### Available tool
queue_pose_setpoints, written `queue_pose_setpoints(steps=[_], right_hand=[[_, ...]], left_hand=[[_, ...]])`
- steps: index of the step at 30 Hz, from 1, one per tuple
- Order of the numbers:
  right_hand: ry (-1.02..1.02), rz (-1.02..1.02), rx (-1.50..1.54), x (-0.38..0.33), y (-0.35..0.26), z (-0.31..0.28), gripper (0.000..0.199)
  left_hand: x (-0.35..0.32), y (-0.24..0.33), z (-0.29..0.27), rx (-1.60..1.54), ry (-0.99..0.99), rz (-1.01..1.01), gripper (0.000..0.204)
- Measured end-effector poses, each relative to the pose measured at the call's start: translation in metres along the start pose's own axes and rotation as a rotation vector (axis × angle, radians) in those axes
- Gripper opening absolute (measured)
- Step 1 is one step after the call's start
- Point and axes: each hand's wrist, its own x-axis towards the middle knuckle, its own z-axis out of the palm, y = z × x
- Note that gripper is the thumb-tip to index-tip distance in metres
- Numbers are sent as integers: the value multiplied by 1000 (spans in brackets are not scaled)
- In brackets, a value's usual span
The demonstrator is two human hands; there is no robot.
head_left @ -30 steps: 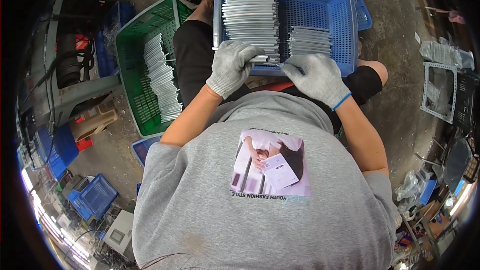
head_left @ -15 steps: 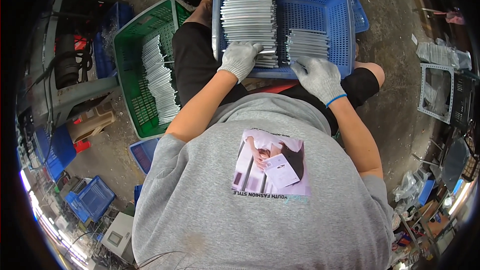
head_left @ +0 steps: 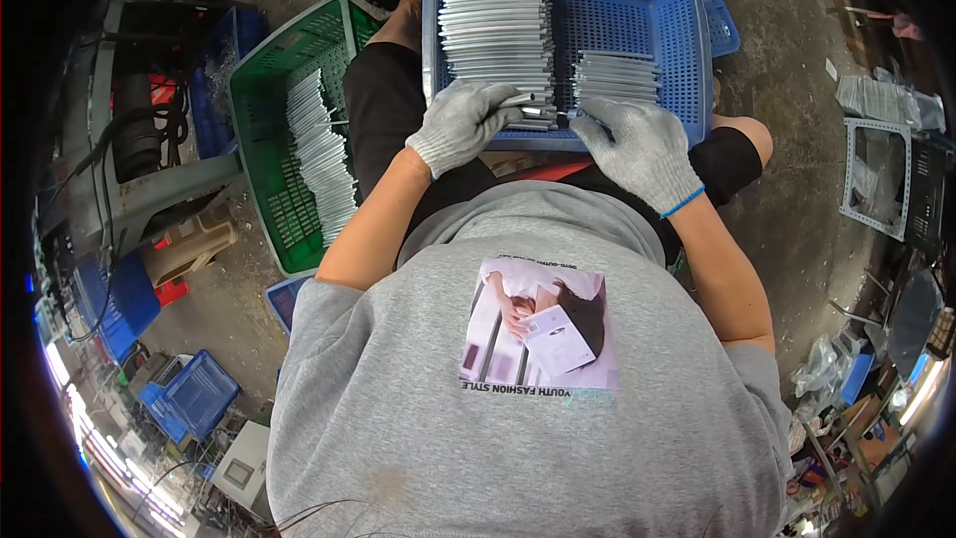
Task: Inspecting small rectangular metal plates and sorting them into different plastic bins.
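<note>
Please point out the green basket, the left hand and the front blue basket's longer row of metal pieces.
Green basket point(head_left: 267, 159): head view, inside of its left wall.
Left hand point(head_left: 458, 128): head view, back of its glove.
Longer row of metal pieces point(head_left: 495, 28): head view, middle of the row.

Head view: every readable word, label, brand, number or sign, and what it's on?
Gray T-shirt, below printed photo: dark capitals, upside down, legible; wording not copied here.
Near their right end: teal script, too small to read.
Above photo: small dark line, too small to read reliably.
Metal tubes, blue perforated basket: none readable.
</note>
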Motion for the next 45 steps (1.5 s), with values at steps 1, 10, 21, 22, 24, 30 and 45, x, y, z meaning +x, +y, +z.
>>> queue_pose_setpoints(steps=[1,10,21,22,24,30,45], right_hand=[[-22,-3,-12,0,-1,-2,31],[-79,31,-74,3,-8,-8,20],[-16,-92,-101,2,-6,-16,29],[-33,-93,-102,2,-6,-16,29],[-67,-96,-104,2,-8,-15,29],[-129,-28,-149,10,-16,-19,21],[-121,-10,-9,11,-10,-13,33]], left_hand=[[0,1,0,5,12,22,18],[-2,13,-7,8,39,82,13],[-4,13,-7,-18,147,76,16],[-4,13,-7,-25,127,66,17],[-4,14,-8,-38,88,48,24],[-4,16,-6,-63,56,49,25],[-3,27,-7,216,287,177,22]])
